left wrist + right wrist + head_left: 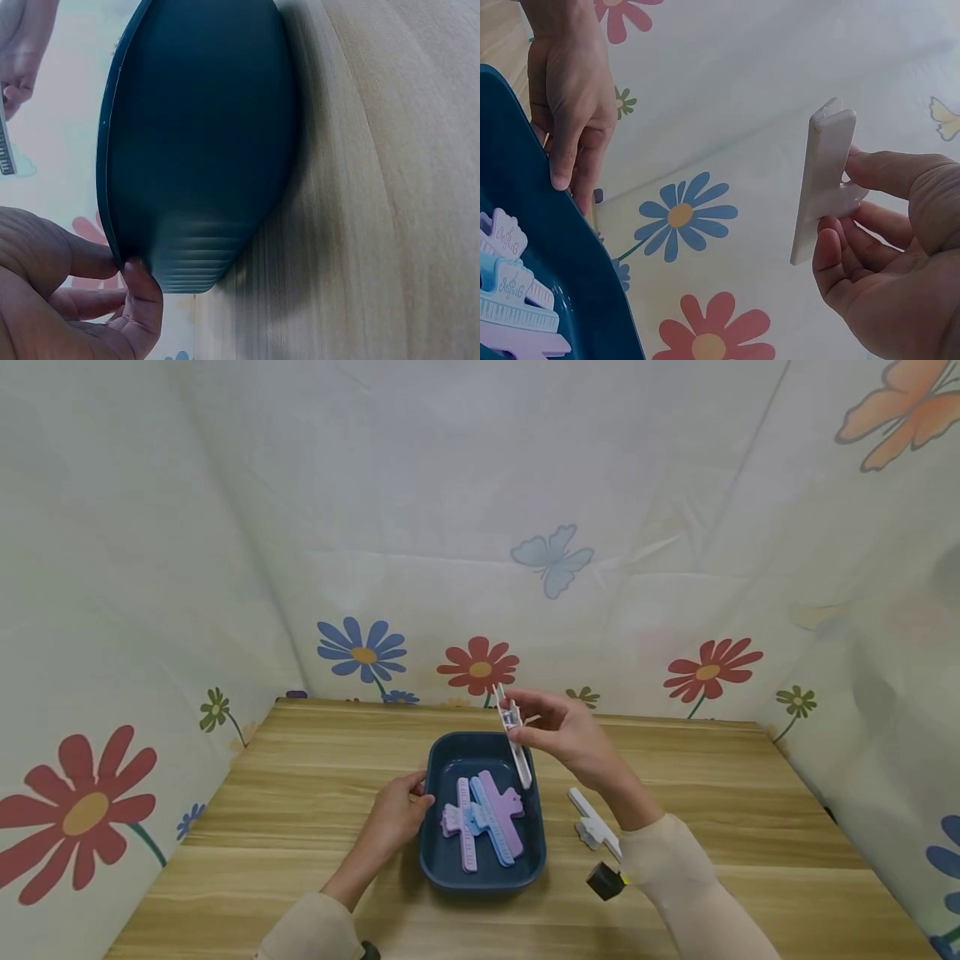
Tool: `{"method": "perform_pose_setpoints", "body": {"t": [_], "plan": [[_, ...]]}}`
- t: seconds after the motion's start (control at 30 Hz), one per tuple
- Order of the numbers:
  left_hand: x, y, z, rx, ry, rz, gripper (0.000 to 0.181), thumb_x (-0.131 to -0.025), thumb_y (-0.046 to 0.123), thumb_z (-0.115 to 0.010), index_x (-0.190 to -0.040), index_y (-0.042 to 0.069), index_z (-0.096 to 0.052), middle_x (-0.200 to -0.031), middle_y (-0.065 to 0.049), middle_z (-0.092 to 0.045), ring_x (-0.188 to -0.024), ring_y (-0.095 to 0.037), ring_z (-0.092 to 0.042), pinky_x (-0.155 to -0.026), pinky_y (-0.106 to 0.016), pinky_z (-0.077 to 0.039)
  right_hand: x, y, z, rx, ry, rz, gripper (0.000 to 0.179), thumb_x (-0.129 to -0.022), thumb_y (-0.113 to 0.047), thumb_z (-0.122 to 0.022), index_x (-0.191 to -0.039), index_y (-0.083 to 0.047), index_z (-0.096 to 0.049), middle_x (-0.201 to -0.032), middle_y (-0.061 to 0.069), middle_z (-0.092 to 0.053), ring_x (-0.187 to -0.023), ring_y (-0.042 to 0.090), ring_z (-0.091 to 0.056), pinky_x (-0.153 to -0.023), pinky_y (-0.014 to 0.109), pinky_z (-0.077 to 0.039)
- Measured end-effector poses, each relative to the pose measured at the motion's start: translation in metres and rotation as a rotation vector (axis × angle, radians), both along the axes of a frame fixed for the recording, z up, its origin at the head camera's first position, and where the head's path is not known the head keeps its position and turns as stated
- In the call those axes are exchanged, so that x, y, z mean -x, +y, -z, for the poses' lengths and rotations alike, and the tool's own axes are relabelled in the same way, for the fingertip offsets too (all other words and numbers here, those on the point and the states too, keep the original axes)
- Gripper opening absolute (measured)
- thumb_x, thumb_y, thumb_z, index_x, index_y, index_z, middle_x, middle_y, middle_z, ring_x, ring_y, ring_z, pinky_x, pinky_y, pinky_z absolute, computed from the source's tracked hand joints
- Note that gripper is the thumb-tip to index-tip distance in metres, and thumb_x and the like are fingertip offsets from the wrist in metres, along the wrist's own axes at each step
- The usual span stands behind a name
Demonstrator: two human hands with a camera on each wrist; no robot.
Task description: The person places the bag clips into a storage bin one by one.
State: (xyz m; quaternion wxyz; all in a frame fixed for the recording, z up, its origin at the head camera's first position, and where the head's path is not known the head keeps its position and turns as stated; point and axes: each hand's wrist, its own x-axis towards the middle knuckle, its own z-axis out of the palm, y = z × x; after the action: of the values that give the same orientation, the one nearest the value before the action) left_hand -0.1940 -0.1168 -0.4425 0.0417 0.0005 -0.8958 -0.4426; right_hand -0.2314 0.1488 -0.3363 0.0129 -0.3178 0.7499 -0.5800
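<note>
My left hand (397, 810) pinches the left rim of a dark blue plastic tub (467, 750), thumb and fingers on either side of the edge in the left wrist view. In my right hand (573, 739), a white plastic clip (823, 187) is pinched by its handle, held up over the tub's far right corner. Inside the tub lie a pink-purple clip (465, 843), a light blue clip (491, 822) and a purple clip (513, 837), overlapping one another. Ruler marks run along the blue one.
Another white clip (600, 822) lies on the wooden table (300, 793) to the right of the tub, beneath my right forearm. A small black box (605, 882) sits by the right sleeve. Flower-printed curtains (450, 568) enclose the table's back and sides.
</note>
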Motion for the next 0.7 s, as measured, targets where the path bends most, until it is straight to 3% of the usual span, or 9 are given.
{"method": "perform_pose_setpoints", "body": {"t": [0.3, 0.7], "plan": [[0.0, 0.001, -0.001, -0.004, -0.007, -0.009, 0.041, -0.097, 0.002, -0.066, -0.135, -0.012, -0.06, -0.098, -0.013, -0.063, -0.072, -0.017, -0.057, -0.062, -0.029, -0.047, 0.0, -0.002, 0.001, -0.016, -0.009, 0.019, 0.048, -0.095, -0.01, -0.074, -0.141, -0.006, -0.061, -0.127, 0.011, -0.065, -0.107, 0.034, -0.063, -0.087, 0.034, -0.057], [-0.001, 0.001, -0.003, -0.004, -0.001, -0.005, 0.04, -0.096, 0.0, -0.066, -0.133, -0.014, -0.06, -0.097, -0.013, -0.062, -0.068, -0.017, -0.054, -0.06, -0.029, -0.045, 0.003, -0.001, 0.026, -0.048, -0.089, 0.019, 0.047, -0.095, -0.013, -0.075, -0.14, -0.007, -0.063, -0.124, 0.011, -0.067, -0.106, 0.037, -0.062, -0.083, 0.032, -0.057]]}}
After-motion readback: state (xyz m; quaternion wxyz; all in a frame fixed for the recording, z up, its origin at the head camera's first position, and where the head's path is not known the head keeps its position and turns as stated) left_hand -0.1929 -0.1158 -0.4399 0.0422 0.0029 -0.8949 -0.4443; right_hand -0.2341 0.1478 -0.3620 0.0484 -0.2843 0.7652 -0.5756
